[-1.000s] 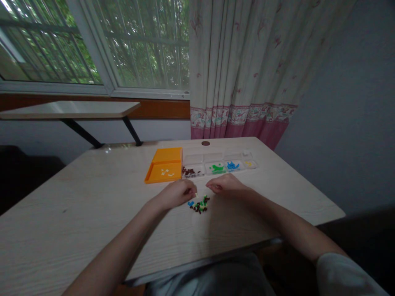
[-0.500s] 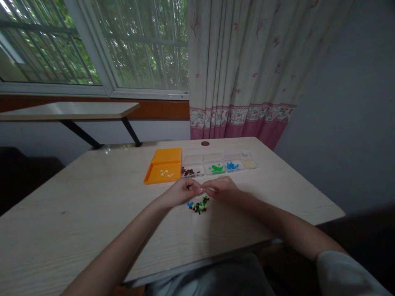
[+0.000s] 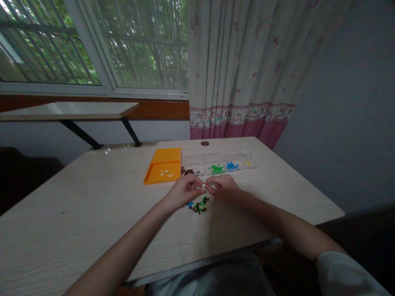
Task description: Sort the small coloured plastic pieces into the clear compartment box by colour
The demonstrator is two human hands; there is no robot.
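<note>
Between my two hands is a small white piece [image 3: 203, 186], like a tiny building brick. My left hand [image 3: 184, 190] pinches it from the left with thumb and fingertips. From the right, the fingertips of my right hand [image 3: 222, 185] close on it too. Just below the hands, a loose pile of small brown, green, blue and pale pieces [image 3: 199, 204] lies on the table. Beyond them stands an orange box [image 3: 148, 177] with several white pieces inside. Beside it is a clear compartment tray [image 3: 206, 172] holding brown, green, blue and yellow pieces in separate compartments.
The pale wooden table [image 3: 108, 209] spreads out on all sides of the hands. A raised shelf [image 3: 92, 108] on dark legs stands at the back left. Behind the table hang patterned curtains [image 3: 234, 82] next to a barred window [image 3: 142, 45].
Both hands have shifted slightly, with the fingers opened out a little around the white piece, which now shows more clearly. The box, tray and pile stay put.
</note>
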